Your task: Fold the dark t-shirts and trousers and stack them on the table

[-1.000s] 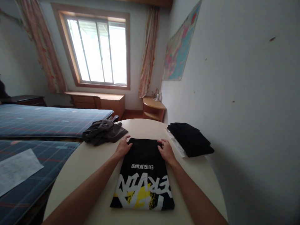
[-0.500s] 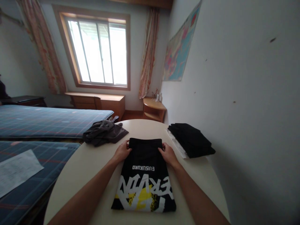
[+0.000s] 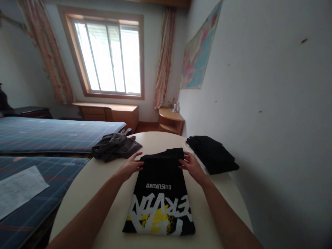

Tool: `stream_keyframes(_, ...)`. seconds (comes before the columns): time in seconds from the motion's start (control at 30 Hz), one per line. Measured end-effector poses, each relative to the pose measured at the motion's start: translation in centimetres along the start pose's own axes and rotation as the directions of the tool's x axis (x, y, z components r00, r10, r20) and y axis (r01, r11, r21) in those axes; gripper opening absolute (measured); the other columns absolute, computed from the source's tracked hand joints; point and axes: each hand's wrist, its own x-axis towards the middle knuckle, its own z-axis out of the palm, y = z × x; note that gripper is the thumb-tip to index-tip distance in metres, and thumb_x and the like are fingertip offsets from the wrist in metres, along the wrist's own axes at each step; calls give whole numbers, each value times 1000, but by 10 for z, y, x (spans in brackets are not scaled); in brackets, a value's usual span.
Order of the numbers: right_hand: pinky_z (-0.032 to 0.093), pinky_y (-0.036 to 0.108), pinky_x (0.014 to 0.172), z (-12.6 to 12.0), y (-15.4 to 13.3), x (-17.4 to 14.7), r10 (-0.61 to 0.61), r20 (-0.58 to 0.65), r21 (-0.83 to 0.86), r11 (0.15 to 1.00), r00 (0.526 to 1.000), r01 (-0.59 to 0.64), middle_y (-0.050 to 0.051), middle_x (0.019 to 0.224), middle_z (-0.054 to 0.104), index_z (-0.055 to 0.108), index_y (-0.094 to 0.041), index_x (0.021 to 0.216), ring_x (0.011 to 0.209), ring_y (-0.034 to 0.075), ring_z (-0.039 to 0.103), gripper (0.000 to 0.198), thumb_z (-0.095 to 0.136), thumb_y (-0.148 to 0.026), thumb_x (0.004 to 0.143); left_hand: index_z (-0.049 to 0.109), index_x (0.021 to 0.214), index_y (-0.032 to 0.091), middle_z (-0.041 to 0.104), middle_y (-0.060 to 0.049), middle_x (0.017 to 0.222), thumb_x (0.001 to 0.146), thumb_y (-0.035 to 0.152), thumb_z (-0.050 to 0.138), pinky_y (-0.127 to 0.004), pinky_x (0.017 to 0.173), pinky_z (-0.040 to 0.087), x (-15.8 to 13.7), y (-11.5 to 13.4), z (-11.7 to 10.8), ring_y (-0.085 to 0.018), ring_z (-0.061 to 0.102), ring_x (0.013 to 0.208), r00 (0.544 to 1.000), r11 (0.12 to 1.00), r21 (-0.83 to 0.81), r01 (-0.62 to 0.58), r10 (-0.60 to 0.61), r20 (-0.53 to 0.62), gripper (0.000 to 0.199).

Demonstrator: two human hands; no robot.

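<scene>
A folded black T-shirt [image 3: 160, 174] with white lettering and a yellow print lies on the round cream table [image 3: 98, 197], its print upside down to me. At its far left corner my left hand [image 3: 131, 167] has its fingers apart, the tips touching the edge. My right hand [image 3: 193, 167] has the far right corner between its fingers, and the far edge there stands a little raised. Part of the right fingers is hidden by the cloth.
A crumpled dark grey garment [image 3: 114, 147] lies at the table's far left. To the right, a stack of folded black clothes [image 3: 212, 154] rests on clear plastic, close to the wall [image 3: 272, 155]. Blue plaid mattresses [image 3: 59, 133] stand at the left, with a paper sheet [image 3: 20, 190] on the nearer one.
The shirt's far edge has risen and spread outward on the right. My left fingers have spread apart at the left corner, and my right hand has shifted slightly outward.
</scene>
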Motion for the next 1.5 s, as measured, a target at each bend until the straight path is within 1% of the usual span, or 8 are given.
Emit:
stream_keyframes(0.17, 56, 43, 89, -3, -12, -10, -79, 64, 15, 997, 995, 78, 5, 111, 65, 52, -24, 111, 103, 23, 64, 52, 77, -36, 68, 48, 129, 16, 66, -5, 94, 73, 9, 77, -22, 71, 55, -6, 9, 2, -10, 65, 75, 997, 972, -220, 80, -78, 17, 63)
stream_keyframes(0.37, 50, 39, 95, -8, -30, -24, -126, 164, -107, 984, 978, 144, 5, 110, 67, 59, -22, 114, 107, 23, 61, 51, 79, -33, 68, 58, 114, 17, 70, -7, 102, 68, 17, 84, -21, 64, 54, -13, 14, -1, -14, 68, 78, 985, 980, -122, 160, -149, 90, 52)
stream_keyframes(0.63, 51, 32, 82, -16, -33, -29, -40, 292, -126, 989, 956, 80, 3, 99, 66, 62, -21, 114, 91, 18, 63, 53, 82, -33, 66, 68, 105, 16, 72, -7, 104, 57, 20, 87, -26, 74, 51, -17, 16, -9, -18, 67, 86, 962, 999, 9, -38, 35, 269, 52)
stream_keyframes(0.73, 51, 30, 79, -23, -42, -37, 31, 414, -188, 981, 910, 52, 3, 95, 66, 64, -18, 105, 89, 18, 63, 51, 85, -34, 61, 70, 95, 13, 73, -6, 94, 56, 23, 88, -28, 78, 51, -24, 23, -18, -18, 66, 81, 912, 991, 67, -114, 78, 404, 44)
stream_keyframes(0.9, 45, 22, 58, -27, -62, -51, 260, 665, -298, 952, 700, -70, 3, 80, 70, 64, -15, 107, 68, 13, 62, 50, 79, -46, 69, 69, 87, 17, 72, -4, 90, 60, 36, 87, -24, 70, 49, -44, 40, -37, -16, 64, 79, 742, 949, 287, -130, -99, 663, 38)
stream_keyframes(1.0, 37, 19, 48, -24, -63, -50, 287, 653, -356, 933, 701, -50, 2, 67, 68, 65, -14, 101, 56, 10, 57, 45, 66, -54, 81, 68, 93, 18, 72, -5, 86, 63, 47, 83, -23, 61, 49, -47, 43, -42, -17, 64, 76, 675, 903, 413, -118, -233, 701, 45)
stream_keyframes(1.23, 38, 19, 43, -23, -33, -37, 501, 278, -708, 684, 820, -178, 3, 74, 67, 59, -16, 110, 53, 12, 60, 57, 64, -64, 79, 59, 107, 18, 65, -2, 80, 67, 68, 65, -21, 43, 38, -29, 20, -30, -15, 58, 60, 934, 584, 805, -103, -221, 280, 64)
stream_keyframes(1.5, 43, 20, 45, -21, -16, -32, 528, 392, -697, 705, 754, -131, 1, 65, 63, 64, -13, 94, 54, 13, 60, 49, 68, -59, 76, 66, 87, 17, 65, -1, 69, 64, 60, 68, -25, 52, 40, -15, -1, -37, -16, 58, 57, 903, 552, 801, -234, -181, 389, 49)
